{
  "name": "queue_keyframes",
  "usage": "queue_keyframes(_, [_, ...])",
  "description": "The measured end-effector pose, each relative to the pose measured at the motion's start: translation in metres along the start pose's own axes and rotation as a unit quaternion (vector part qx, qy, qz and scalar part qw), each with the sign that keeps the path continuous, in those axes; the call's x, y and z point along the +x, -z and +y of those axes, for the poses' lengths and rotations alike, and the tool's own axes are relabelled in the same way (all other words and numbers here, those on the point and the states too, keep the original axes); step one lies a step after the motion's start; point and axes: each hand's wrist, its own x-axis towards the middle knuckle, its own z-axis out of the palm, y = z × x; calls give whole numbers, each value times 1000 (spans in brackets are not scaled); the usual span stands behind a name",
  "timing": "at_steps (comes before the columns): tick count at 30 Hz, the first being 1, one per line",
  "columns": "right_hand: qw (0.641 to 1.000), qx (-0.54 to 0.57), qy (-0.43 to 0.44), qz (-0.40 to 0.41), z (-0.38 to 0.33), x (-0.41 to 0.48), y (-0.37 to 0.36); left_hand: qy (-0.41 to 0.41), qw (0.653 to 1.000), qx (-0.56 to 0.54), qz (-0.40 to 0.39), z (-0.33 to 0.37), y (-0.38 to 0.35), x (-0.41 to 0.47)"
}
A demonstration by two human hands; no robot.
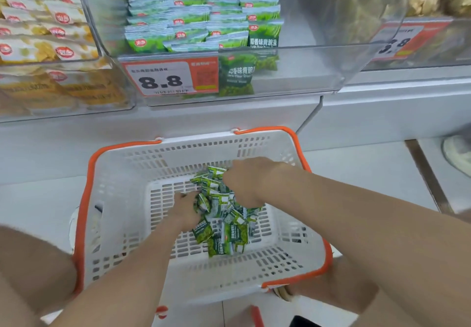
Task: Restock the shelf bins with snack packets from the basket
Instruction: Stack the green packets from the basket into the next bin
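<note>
Nearest to us, the white basket (122, 174) with its orange rim sits low in front of us, and both our bare forearms reach down into it. On its slotted bottom lies a loose heap of small green snack packets (225, 227), gathered toward the middle and right. Our left hand (184, 208) lies against the heap's left side, fingers bent in among the packets; we cannot tell whether they grip any. Our right hand (244, 181) comes down on the far end of the heap, back upward, its fingers tucked under and hidden, so we cannot tell its hold either. Beyond the basket stands the white shelf base, and above it a clear shelf bin (305, 77) with stacked green packets (201, 13) in rows at its left side. One more packet stands against its front wall, just beside a price tag (163, 78) reading 8.8. To the left, a neighbouring bin (112, 97) holds yellow packets (43, 33). To the right, another bin's contents are blurred.
</note>
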Motion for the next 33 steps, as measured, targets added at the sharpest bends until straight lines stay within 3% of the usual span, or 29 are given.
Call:
queue_keyframes(5, [1000,11,5,12,-1,6,10,35,989,-121,74,-5,-4,2])
queue_keyframes(10, [999,8,12,39,-2,-3,26,70,972,-200,100,-1,11,-14])
queue_keyframes(14, [998,15,-4,65,1,-19,39,-13,955,-259,148,25,46,-42])
queue_keyframes(19, [988,63,-31,139,11,-50,51,-140,949,-271,84,81,103,-95])
queue_keyframes(24, [978,149,-39,142,27,-83,55,-222,934,-277,45,138,155,-171])
queue_keyframes(27, [944,264,-3,197,29,-110,62,-287,923,-251,60,167,177,-211])
queue_keyframes(33, [807,468,-17,359,37,-143,77,-372,877,-284,106,203,217,-256])
